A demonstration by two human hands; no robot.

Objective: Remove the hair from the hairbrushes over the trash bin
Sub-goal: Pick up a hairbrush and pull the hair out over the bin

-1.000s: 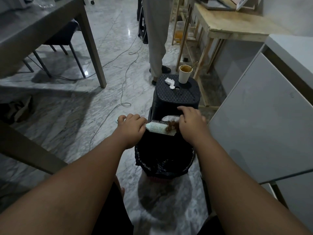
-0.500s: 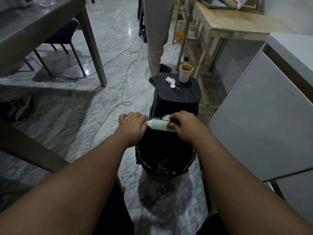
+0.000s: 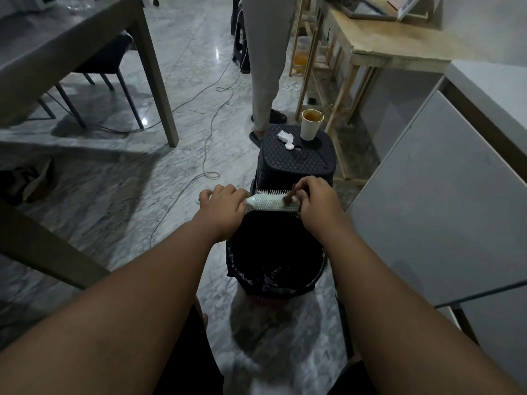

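**Hairbrush held level over the trash bin, hair pinched at its far end**

Head view: Both bare forearms reach forward and down from the bottom of the frame. The left hand (image 3: 223,206) is wrapped round the handle of a white hairbrush (image 3: 268,203). Its fingers (image 3: 225,193) are curled tight over the grip, and only the pale butt of the handle shows past the knuckles. The brush lies roughly level, bristles pointing up and away from the camera, above the far rim of the trash bin (image 3: 313,280). The bin stands on the marble floor between the two arms and is lined with a black bag.

The right hand (image 3: 317,201) sits at the free end of the brush head, thumb and fingertips closed together on a brown tuft of hair (image 3: 288,196). The tuft is caught in the bristles there.

Just behind the bin stands a black plastic stool (image 3: 296,162). A paper cup (image 3: 310,125) with a stick in it and a crumpled white tissue (image 3: 286,139) sit near each other on its seat.

Beyond the stool, another person's legs (image 3: 268,67) in pale trousers stand on the floor. A thin cable (image 3: 210,138) trails across the marble. A grey table (image 3: 71,38) with a dark chair (image 3: 105,61) under it fills the upper left. A wooden table (image 3: 393,51) stands at the upper right, and a white cabinet (image 3: 427,201) runs along the right edge.
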